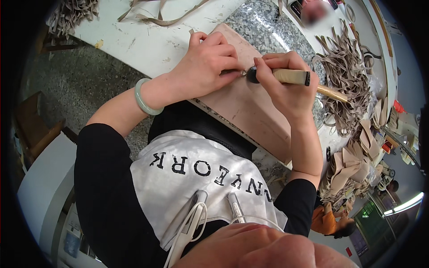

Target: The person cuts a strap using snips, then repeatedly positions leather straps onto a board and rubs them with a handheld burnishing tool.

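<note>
My left hand (pixel 210 67) lies over a pinkish-tan board (pixel 263 118), its fingers bent and the fingertips pinched near the board's middle. A tiny shiny bit (pixel 244 73) shows at those fingertips, too small to name. My right hand (pixel 292 87) grips a hammer (pixel 253 75), its round black face close beside the left fingertips. A cream part with a dark squared end and a pale wooden handle stick out past the right hand. The right fingers partly hide how these parts join.
Under the board lie a speckled stone slab (pixel 263 22) and a white tabletop (pixel 129 40). To the right are a heap of taupe straps (pixel 344 71) and stacked beige cut pieces (pixel 351 167). Loose strips (pixel 172 20) lie at the far edge. A person in orange (pixel 325 221) is at lower right.
</note>
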`<state>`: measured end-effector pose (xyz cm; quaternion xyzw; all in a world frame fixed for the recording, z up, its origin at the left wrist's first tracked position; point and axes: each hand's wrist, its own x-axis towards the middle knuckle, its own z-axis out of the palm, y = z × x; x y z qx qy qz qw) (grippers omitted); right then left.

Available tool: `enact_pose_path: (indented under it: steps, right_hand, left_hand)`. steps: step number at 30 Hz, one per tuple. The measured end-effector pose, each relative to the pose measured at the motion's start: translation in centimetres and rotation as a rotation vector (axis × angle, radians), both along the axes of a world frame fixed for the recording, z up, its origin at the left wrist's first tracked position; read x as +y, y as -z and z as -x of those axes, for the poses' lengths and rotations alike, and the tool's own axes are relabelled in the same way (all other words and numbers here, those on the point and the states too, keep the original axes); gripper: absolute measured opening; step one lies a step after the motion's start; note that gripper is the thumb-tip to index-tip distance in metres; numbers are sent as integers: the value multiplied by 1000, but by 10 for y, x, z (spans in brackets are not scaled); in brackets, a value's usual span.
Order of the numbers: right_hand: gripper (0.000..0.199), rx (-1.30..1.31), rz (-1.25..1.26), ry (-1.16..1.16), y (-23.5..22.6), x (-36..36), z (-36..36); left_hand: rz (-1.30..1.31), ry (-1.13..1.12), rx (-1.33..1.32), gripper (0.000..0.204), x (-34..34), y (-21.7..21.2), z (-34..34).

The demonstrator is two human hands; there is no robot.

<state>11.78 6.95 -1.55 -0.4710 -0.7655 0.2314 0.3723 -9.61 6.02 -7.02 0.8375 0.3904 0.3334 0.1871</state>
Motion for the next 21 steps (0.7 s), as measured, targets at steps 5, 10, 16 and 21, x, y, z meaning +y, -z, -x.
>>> enact_pose_path:
  steps: [5, 10, 16, 21]
  right_hand:
    - [21, 125, 65, 27, 6, 2, -2]
    - [21, 101, -39, 17, -10, 5, 1]
    - [22, 33, -8, -30, -8, 7, 4]
    - [22, -71, -55, -67, -6, 3, 9]
  left_hand:
    - [22, 64, -2, 11, 2, -2, 2]
    - [-10, 57, 4, 14, -1, -2, 3]
    - [-48, 44, -3, 17, -1, 0, 2]
    - [-21, 47, 0, 19, -1, 2, 4]
